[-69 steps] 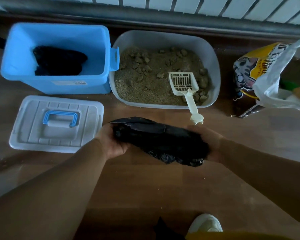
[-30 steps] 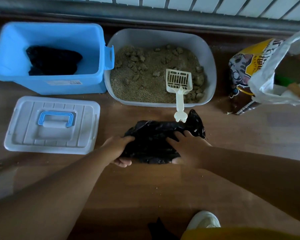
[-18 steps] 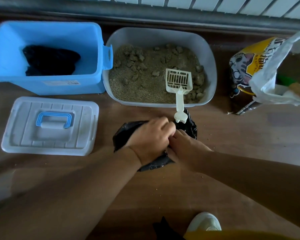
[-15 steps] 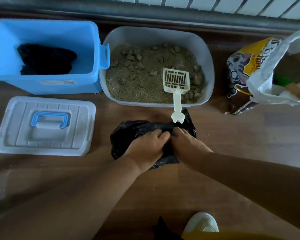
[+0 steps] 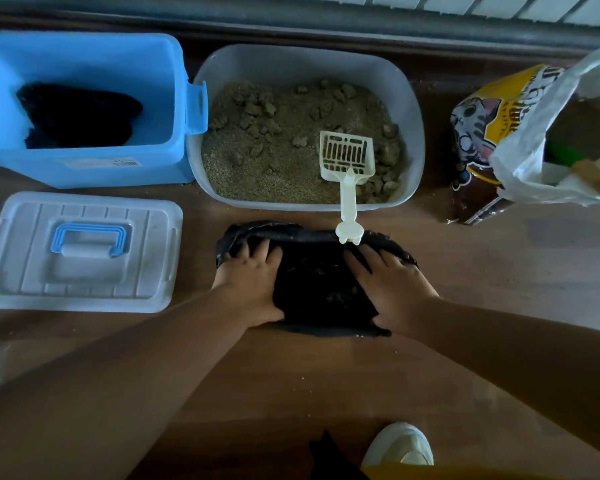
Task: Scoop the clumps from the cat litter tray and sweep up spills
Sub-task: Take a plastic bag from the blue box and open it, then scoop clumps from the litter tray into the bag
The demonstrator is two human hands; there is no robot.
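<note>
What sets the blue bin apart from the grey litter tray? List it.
The blue bin is deep and straight-walled; the litter tray is shallow with rounded corners. The bin holds a black bundle; the tray holds litter clumps and a scoop. Both are open plastic tubs, side by side.

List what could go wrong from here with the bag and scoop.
The scoop handle overhangs the litter tray rim, above the black bag; lifting the bag's edge might tip it out. Both the left hand and right hand are on the bag, so nothing steadies the scoop.
</note>
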